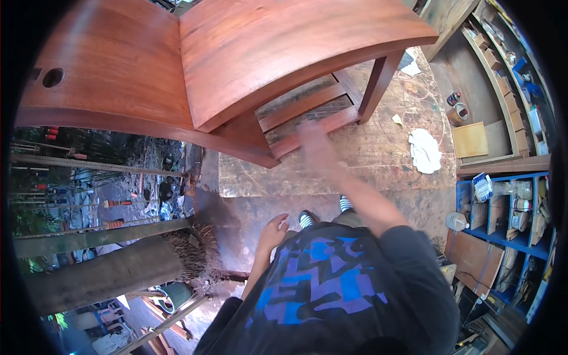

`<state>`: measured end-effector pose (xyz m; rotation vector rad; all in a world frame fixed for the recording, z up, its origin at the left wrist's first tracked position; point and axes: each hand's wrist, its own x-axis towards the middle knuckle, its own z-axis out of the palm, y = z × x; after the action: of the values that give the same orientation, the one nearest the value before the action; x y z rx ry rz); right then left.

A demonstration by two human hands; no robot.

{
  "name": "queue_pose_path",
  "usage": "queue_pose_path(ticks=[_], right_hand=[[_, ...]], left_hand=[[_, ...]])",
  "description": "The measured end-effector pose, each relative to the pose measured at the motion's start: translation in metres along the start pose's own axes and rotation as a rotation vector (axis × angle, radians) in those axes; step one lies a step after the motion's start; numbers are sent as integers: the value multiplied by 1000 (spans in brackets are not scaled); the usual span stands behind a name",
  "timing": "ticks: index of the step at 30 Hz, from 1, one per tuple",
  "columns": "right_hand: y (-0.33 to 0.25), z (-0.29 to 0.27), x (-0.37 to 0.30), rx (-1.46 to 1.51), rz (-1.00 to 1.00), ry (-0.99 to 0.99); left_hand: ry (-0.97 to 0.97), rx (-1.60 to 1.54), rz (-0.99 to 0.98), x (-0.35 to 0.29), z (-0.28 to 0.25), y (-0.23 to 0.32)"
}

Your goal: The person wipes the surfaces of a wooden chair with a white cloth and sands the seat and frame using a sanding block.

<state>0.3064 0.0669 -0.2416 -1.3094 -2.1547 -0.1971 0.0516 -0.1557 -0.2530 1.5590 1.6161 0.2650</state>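
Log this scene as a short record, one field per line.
Furniture: reddish-brown wooden piece, standing on a worn worktable
Right hand: motion-blurred, at the lower rail; contact unclear
Left hand: beside the body, fingers loosely curled, nothing visible in it
White cloth: crumpled, on the worktable's right side
Storage: blue shelving unit, far right

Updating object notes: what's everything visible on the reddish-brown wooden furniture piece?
The furniture piece looks like stained wood with some sheen. Two broad panels meet at a seam: the left panel has a dark round hole; the right panel has a curved near edge. A leg and lower rails show beneath. It rests on a worn workbench, the left panel reaching past the bench's left edge. The right hand, blurred, is at the near rail; contact is unclear.
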Motion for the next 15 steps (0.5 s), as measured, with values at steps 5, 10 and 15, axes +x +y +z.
queue_pose_path(ticks=[5, 10, 15], right_hand=[[26, -24, 11, 207, -39, -133], [62, -39, -8, -60, 153, -12], [-30, -11, 12, 226, -44, -120]], left_hand=[[-69, -74, 101, -5, -4, 17], [84, -49, -43, -12, -11, -25], [51, -108, -36, -15, -1, -29]])
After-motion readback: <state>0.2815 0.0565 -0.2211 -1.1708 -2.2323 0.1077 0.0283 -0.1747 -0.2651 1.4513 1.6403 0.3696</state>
